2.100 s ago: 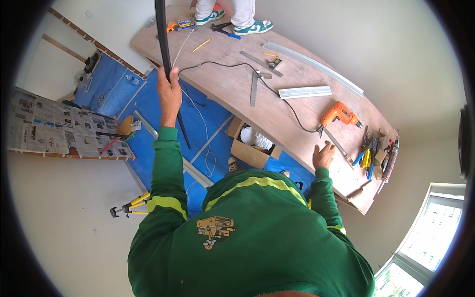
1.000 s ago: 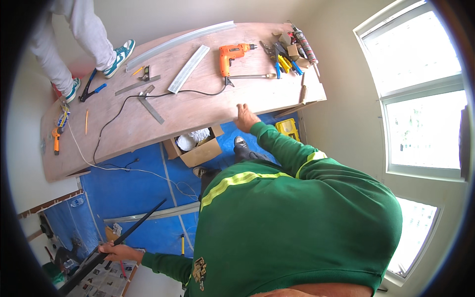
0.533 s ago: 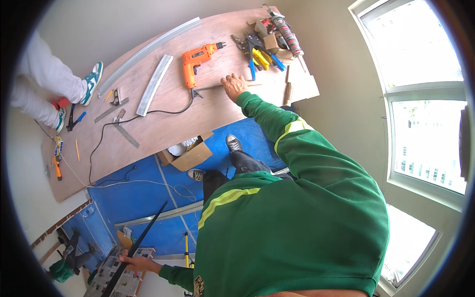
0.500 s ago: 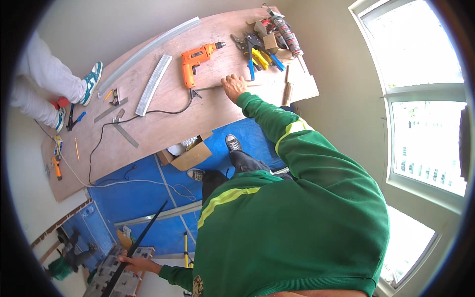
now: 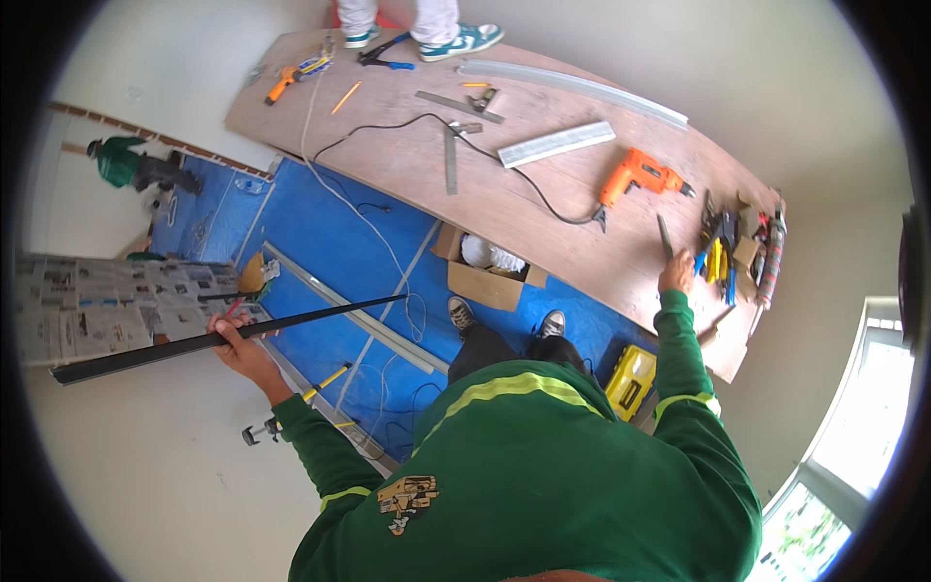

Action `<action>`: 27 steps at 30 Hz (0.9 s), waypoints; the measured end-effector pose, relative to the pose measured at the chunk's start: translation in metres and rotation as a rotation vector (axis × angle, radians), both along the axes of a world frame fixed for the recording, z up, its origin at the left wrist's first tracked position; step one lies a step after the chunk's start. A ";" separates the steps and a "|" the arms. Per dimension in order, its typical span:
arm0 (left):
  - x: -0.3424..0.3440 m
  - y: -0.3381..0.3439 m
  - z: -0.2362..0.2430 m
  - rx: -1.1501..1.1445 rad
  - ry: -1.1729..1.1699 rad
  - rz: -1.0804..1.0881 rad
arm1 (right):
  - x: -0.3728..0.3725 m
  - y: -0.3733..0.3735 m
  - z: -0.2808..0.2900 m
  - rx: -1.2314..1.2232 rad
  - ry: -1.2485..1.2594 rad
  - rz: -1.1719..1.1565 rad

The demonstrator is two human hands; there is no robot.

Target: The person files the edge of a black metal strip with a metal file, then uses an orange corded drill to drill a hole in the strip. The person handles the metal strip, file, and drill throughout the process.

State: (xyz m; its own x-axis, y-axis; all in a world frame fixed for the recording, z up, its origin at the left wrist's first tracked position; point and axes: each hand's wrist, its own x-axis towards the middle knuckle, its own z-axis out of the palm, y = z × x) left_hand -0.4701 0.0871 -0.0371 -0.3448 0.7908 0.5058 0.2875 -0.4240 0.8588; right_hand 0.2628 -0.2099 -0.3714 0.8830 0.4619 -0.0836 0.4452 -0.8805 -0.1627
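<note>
- Head view: the right hand (image 5: 677, 274) has turned the flat tool (image 5: 664, 236), fingers closed on its near end; both hands now loaded!
- Left fist (image 5: 242, 347) grips the black bar (image 5: 155, 353), out over newspaper (image 5: 87, 320) and blue sheet (image 5: 301, 223).
- Drill (image 5: 635, 177) and pliers (image 5: 716, 260) crowd the right; a co-worker's shoes (image 5: 461, 42) occupy the bench (image 5: 407, 160).

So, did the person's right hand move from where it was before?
Yes. Compared with the orange drill on the table, the right hand has moved right, closer to the yellow handles, and now holds a metal bar.

Renovation site, orange drill (image 5: 633, 177), floor sheeting (image 5: 291, 218)
</note>
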 end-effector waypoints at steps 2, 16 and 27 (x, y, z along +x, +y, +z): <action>0.004 -0.010 -0.001 0.045 -0.001 -0.010 | -0.014 0.006 0.016 -0.039 0.013 -0.037; 0.038 -0.030 0.077 0.235 0.269 0.115 | -0.136 0.031 0.005 -0.012 0.248 0.116; 0.063 -0.030 0.178 0.197 -0.010 -0.087 | -0.145 0.052 0.017 -0.320 0.164 0.245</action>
